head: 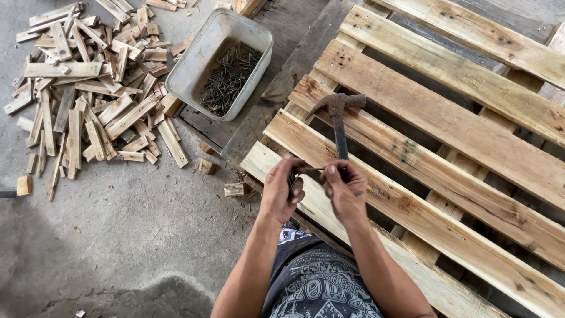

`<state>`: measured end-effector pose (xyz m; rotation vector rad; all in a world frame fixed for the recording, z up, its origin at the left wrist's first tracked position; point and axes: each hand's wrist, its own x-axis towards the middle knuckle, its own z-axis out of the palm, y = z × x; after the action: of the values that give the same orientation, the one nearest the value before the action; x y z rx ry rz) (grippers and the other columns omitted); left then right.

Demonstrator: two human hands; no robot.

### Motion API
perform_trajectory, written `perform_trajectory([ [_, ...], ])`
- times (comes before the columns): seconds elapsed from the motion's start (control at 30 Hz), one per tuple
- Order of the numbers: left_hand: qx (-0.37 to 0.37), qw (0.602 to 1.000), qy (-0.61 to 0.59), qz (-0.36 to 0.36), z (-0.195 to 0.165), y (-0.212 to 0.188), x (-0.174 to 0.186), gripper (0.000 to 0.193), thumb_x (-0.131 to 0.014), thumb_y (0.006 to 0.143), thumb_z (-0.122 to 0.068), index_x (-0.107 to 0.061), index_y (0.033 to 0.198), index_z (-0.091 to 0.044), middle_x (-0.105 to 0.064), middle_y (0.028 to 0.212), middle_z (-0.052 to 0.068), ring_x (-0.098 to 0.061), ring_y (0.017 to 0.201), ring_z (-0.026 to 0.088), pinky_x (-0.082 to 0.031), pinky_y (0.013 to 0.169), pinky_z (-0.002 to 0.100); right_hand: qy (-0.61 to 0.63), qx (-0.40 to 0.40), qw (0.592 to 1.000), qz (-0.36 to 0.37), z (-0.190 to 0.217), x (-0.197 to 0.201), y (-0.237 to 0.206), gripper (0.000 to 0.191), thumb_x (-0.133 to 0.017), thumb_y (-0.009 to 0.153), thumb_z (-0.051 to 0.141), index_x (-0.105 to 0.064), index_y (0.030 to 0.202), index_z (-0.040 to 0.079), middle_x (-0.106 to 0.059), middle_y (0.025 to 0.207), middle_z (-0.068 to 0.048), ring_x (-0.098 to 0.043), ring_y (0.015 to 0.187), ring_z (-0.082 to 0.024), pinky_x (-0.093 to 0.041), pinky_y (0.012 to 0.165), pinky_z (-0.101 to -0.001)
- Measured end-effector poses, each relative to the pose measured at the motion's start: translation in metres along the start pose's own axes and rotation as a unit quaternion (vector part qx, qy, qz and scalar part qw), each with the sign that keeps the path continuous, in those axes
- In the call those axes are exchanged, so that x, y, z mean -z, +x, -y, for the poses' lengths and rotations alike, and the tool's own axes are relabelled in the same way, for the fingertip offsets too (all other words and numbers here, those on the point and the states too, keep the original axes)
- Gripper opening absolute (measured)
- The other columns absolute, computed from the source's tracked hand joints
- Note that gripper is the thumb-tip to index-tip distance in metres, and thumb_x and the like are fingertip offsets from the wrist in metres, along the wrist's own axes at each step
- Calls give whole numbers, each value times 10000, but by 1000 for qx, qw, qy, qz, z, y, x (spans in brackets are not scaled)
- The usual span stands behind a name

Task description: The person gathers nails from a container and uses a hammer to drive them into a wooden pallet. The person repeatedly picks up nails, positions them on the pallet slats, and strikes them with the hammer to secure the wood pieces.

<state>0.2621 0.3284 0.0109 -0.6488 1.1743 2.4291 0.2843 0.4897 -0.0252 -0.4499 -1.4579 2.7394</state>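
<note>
My right hand (345,189) grips the handle of a rusty claw hammer (338,115) whose head points up over the pallet. Its fingertips also pinch one end of a thin nail (312,170). My left hand (281,189) holds the nail's other end, and a few dark nails seem bunched in its fingers. Both hands hover together above the near-left boards of a wooden pallet (447,176).
A grey plastic tub (200,59) with several dark nails stands left of the pallet on a dark board. A heap of short wood offcuts (94,88) covers the concrete floor at upper left. Small wood blocks (206,166) lie near the pallet corner.
</note>
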Motion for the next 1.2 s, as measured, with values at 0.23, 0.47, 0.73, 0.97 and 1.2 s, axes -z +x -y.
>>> perform_trajectory([
  [0.23, 120, 992, 7, 41, 4, 1, 2, 537, -321, 1053, -504, -637, 1058, -71, -695, 858, 87, -668, 683, 160, -584, 573, 318, -339, 11, 919, 201, 31, 5, 14, 133, -764, 907, 184, -784, 942, 57, -728, 793, -21, -603, 659, -72, -494, 579, -232],
  [0.47, 123, 992, -15, 28, 17, 2, 8, 448, -382, 1075, -473, -631, 975, -115, -648, 784, 39, -580, 600, 129, -499, 502, 292, -232, -79, 961, 124, 23, -5, 23, 261, -721, 978, 226, -772, 1099, 0, -692, 833, -100, -547, 667, -191, -434, 561, -305],
  [0.73, -22, 1000, 12, 12, 15, 5, 11, 333, -665, 1042, -340, -611, 809, -110, -554, 609, -3, -447, 446, 82, -370, 365, 239, 380, -156, 896, 168, 38, -15, 18, 910, -223, 1037, 718, -548, 1372, -64, -677, 1236, -254, -657, 1186, -378, -527, 1036, -524],
  [0.97, -161, 841, 516, -22, -13, -38, -29, 236, -806, 846, -255, -756, 1013, -96, -718, 694, 47, -660, 558, 114, -496, 485, 239, 392, -154, 897, 134, 41, -41, 6, 1057, -107, 974, 812, -520, 1399, -64, -571, 1410, -294, -500, 1382, -419, -384, 1152, -535],
  [1.2, -112, 894, 433, 15, -23, -30, -30, 164, -759, 913, -196, -765, 977, -45, -763, 812, 44, -645, 620, 85, -509, 512, 220, 301, -143, 938, 96, 20, -19, 14, 668, -393, 1045, 585, -583, 1295, -5, -685, 1168, -182, -679, 1089, -304, -564, 954, -432],
])
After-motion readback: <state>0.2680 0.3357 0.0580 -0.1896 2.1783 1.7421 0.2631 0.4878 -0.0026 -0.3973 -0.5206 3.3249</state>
